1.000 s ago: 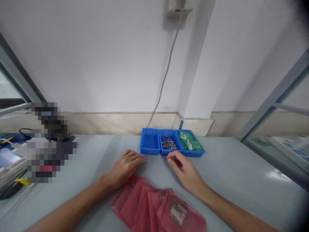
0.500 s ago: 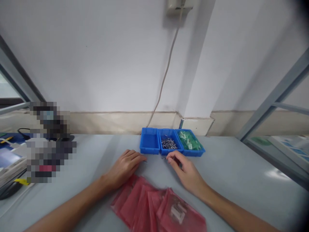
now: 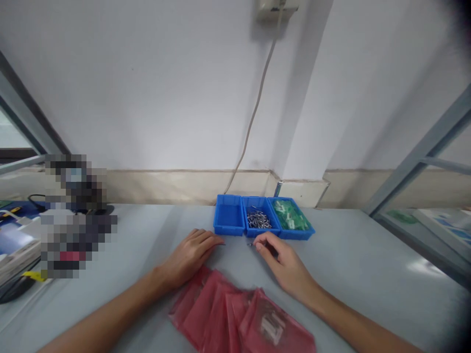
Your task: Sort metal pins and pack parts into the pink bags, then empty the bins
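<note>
Pin (image 3: 222,244) pinched in my left hand (image 3: 191,256), metal bit (image 3: 250,244) in my right hand (image 3: 282,259); slack pinch could drop either near bags (image 3: 204,314).

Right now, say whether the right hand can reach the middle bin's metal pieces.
Probably yes: the right hand is near the open middle bin, and nothing visible covers the metal pieces.

Red bags (image 3: 217,318) — right hand (image 3: 282,260) near blue trays (image 3: 228,229)
</note>
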`<state>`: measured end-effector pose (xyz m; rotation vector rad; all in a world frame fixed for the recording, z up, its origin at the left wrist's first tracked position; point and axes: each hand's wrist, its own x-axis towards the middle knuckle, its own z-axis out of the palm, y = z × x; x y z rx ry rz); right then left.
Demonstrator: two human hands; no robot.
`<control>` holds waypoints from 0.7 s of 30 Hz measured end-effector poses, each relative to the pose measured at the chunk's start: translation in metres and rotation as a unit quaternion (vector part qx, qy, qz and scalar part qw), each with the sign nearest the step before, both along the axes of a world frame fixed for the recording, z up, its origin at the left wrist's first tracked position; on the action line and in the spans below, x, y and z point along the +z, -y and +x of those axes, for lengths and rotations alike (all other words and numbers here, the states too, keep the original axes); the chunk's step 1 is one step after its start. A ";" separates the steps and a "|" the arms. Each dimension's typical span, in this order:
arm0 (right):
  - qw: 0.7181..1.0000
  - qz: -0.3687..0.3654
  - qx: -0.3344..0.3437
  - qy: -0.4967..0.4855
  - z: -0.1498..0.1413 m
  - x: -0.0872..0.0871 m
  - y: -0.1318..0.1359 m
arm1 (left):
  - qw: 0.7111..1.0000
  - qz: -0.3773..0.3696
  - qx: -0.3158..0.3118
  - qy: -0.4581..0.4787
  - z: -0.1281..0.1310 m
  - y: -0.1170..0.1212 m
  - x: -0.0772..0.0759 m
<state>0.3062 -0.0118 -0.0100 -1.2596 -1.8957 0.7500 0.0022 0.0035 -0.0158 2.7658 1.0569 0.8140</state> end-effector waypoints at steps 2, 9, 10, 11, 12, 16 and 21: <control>1.000 0.001 0.004 0.005 -0.001 0.001 0.001 | 1.000 -0.001 0.002 -0.004 0.000 0.000 -0.001; 1.000 0.007 0.011 0.014 0.000 0.002 0.002 | 1.000 0.008 0.001 -0.007 0.001 0.002 0.000; 1.000 0.007 0.012 0.015 0.000 0.002 0.002 | 1.000 0.006 0.002 -0.008 0.001 0.002 0.000; 1.000 0.008 0.013 0.016 0.000 0.002 0.002 | 1.000 0.005 0.003 -0.009 0.001 0.002 0.000; 1.000 0.009 0.015 0.017 0.000 0.001 0.002 | 1.000 0.005 0.004 -0.009 0.001 0.002 0.000; 0.999 0.010 0.023 0.020 -0.001 0.001 0.001 | 1.000 0.000 0.000 0.001 0.002 0.001 0.000; 0.999 0.009 0.025 0.020 -0.002 0.002 0.002 | 1.000 -0.023 -0.002 0.011 0.003 0.002 0.001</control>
